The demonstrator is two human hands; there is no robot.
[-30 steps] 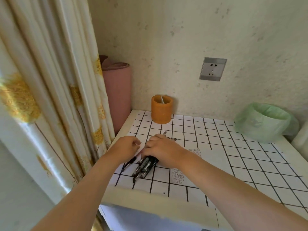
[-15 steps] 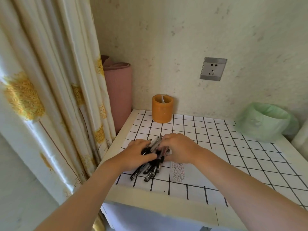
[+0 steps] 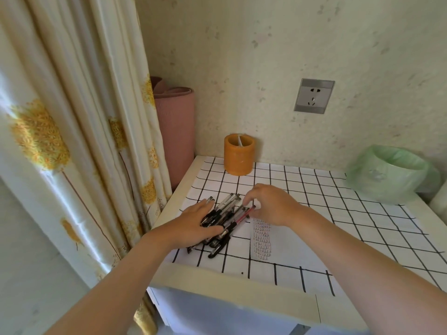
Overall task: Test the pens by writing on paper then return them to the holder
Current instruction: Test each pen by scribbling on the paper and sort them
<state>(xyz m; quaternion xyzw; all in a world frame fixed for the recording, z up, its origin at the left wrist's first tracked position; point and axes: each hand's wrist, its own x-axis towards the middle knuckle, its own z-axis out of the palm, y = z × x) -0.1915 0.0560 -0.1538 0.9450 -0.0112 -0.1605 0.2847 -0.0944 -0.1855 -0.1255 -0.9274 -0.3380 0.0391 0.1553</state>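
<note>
A bundle of several black and clear pens (image 3: 223, 217) lies on the checkered table near its left front corner. My left hand (image 3: 193, 222) wraps the bundle from the left, thumb curled under it. My right hand (image 3: 271, 205) is at the bundle's far end, its fingertips pinching the top of a red-inked pen (image 3: 243, 216). A sheet of paper (image 3: 285, 240) with rows of small written marks lies just right of the pens. The orange cylindrical holder (image 3: 239, 154) stands at the back by the wall with one pale stick inside.
A rolled pink mat (image 3: 176, 131) stands between the curtain (image 3: 72, 117) and the table's left edge. A bin lined with a green bag (image 3: 389, 172) sits at the back right. A wall socket (image 3: 314, 96) is above the table (image 3: 350, 213).
Both hands gathered the pens into a bundle and shifted it slightly away from the table's front edge. My right hand moved off the pile to its far end.
</note>
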